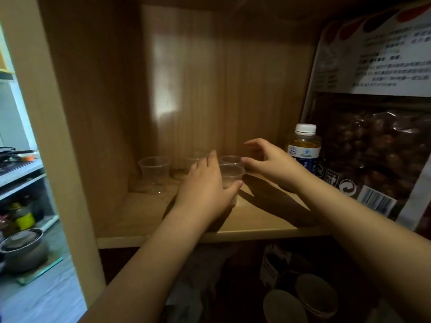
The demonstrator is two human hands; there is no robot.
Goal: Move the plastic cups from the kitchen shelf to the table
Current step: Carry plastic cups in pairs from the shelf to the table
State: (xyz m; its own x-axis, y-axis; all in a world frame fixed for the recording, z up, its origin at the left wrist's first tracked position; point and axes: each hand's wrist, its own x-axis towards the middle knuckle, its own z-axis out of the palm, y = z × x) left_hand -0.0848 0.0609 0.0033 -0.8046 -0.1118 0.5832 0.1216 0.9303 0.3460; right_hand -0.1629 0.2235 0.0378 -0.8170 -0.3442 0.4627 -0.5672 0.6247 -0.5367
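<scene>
Several clear plastic cups stand on the wooden kitchen shelf [256, 220]. My left hand [205, 185] is wrapped around the nearest cup [231, 174], thumb on its right side. Just behind that one is a second cup [229, 159]; my right hand [268, 162] hovers at its rim with fingers curved and apart, fingertips touching or nearly touching it. Another cup [154, 174] stands alone at the left of the shelf, and one more cup [194, 159] is partly hidden behind my left hand. The table is out of view.
A bottle with a white cap [303, 148] stands at the right of the shelf, next to a large bag of brown nuts [377, 155]. The shelf's side wall [77, 136] is at left. A pot [23, 248] and stove lie beyond it. Paper cups [300, 299] sit below.
</scene>
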